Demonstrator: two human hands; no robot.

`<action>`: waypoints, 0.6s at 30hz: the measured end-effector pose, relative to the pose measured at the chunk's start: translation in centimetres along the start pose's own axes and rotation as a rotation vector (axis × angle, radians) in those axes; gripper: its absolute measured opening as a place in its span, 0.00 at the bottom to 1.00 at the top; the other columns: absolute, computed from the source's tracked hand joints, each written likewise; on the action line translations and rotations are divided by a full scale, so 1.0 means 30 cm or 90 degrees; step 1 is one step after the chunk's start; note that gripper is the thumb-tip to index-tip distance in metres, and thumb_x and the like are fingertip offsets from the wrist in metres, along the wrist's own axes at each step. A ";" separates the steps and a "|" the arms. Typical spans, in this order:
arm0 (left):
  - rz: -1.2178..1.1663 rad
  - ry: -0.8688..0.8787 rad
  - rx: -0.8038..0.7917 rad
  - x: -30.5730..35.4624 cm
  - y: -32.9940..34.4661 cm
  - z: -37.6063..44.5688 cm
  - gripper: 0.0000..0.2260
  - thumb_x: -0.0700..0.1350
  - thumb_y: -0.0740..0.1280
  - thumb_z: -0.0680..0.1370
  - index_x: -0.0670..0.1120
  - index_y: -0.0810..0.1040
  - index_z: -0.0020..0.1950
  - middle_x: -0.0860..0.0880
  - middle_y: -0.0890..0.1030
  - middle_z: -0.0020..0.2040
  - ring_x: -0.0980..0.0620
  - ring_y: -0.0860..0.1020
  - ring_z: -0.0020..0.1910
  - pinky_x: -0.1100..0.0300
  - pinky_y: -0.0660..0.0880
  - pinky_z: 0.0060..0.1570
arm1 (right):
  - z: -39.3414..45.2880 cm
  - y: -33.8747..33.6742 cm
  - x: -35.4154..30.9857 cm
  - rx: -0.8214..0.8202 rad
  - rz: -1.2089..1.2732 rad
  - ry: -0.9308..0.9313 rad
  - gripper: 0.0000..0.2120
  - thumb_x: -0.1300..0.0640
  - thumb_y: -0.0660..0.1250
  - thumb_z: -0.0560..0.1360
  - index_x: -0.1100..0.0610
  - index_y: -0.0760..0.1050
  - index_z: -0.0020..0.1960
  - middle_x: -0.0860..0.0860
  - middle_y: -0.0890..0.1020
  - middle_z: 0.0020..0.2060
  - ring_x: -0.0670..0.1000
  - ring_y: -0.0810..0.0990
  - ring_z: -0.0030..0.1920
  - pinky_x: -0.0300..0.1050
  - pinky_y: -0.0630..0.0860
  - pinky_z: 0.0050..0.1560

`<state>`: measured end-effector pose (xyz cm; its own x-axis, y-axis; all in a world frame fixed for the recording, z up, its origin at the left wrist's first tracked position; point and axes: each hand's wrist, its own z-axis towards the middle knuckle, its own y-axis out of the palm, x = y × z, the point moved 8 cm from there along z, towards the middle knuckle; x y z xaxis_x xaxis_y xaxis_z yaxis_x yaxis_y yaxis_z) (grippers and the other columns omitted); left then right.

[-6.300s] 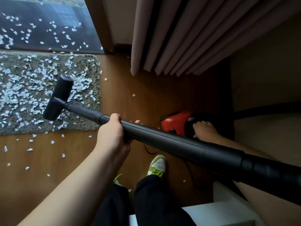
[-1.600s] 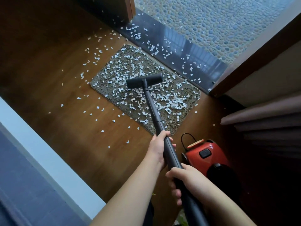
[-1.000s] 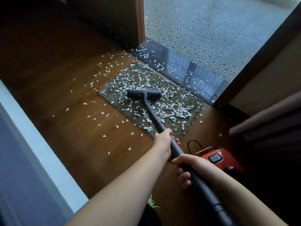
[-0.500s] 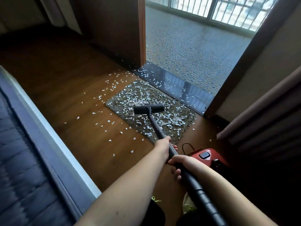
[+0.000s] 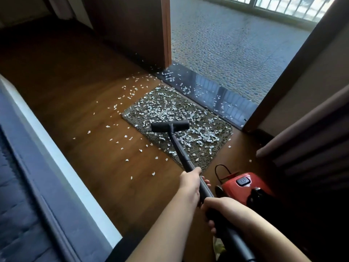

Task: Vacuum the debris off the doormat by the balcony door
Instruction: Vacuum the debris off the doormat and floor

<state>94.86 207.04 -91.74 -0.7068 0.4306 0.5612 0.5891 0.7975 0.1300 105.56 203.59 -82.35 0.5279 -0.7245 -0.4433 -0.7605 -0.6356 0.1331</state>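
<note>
A grey-brown doormat lies by the open balcony door, strewn with small white debris. The black vacuum nozzle sits on the mat's near left part. Its black wand runs back to me. My left hand grips the wand further up, and my right hand grips it just behind, nearer to me. The red vacuum body stands on the floor to the right of my hands.
White scraps also lie on the wooden floor left of the mat and on the dark door sill. The wooden door stands open. A curtain hangs at right. A bed edge runs along the left.
Since the earliest frame my right hand left the vacuum body and took the wand. My view has lifted and pulled back. The nozzle has come slightly nearer to me on the mat.
</note>
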 end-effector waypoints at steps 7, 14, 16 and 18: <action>-0.027 -0.018 -0.010 -0.055 0.031 -0.014 0.04 0.37 0.63 0.79 0.41 0.68 0.50 0.44 0.70 0.34 0.52 0.70 0.20 0.64 0.69 0.21 | 0.030 -0.074 0.005 0.019 -0.156 0.004 0.03 0.63 0.65 0.72 0.62 0.75 0.41 0.57 0.77 0.25 0.53 0.76 0.25 0.42 0.73 0.30; -0.022 -0.047 -0.007 -0.097 0.062 -0.001 0.04 0.38 0.63 0.79 0.41 0.70 0.53 0.44 0.70 0.33 0.52 0.71 0.22 0.64 0.71 0.22 | 0.055 -0.123 0.003 0.037 -0.190 0.031 0.02 0.62 0.67 0.71 0.60 0.78 0.39 0.51 0.77 0.25 0.48 0.76 0.26 0.42 0.73 0.36; -0.018 -0.040 -0.003 -0.090 0.068 0.003 0.03 0.38 0.62 0.79 0.41 0.70 0.52 0.44 0.70 0.34 0.52 0.71 0.22 0.64 0.70 0.22 | 0.056 -0.128 0.003 0.032 -0.178 0.032 0.02 0.62 0.67 0.71 0.60 0.77 0.40 0.52 0.77 0.25 0.49 0.77 0.26 0.42 0.73 0.34; -0.016 -0.037 -0.001 -0.086 0.073 0.001 0.03 0.38 0.63 0.79 0.42 0.70 0.51 0.44 0.70 0.34 0.52 0.71 0.22 0.64 0.71 0.22 | 0.053 -0.129 0.000 0.022 -0.159 0.035 0.02 0.63 0.67 0.72 0.61 0.77 0.42 0.53 0.77 0.26 0.50 0.77 0.24 0.41 0.73 0.31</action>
<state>97.95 207.69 -92.94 -0.7427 0.4348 0.5092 0.5720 0.8074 0.1449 107.90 206.47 -84.26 0.7200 -0.5598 -0.4101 -0.6159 -0.7878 -0.0060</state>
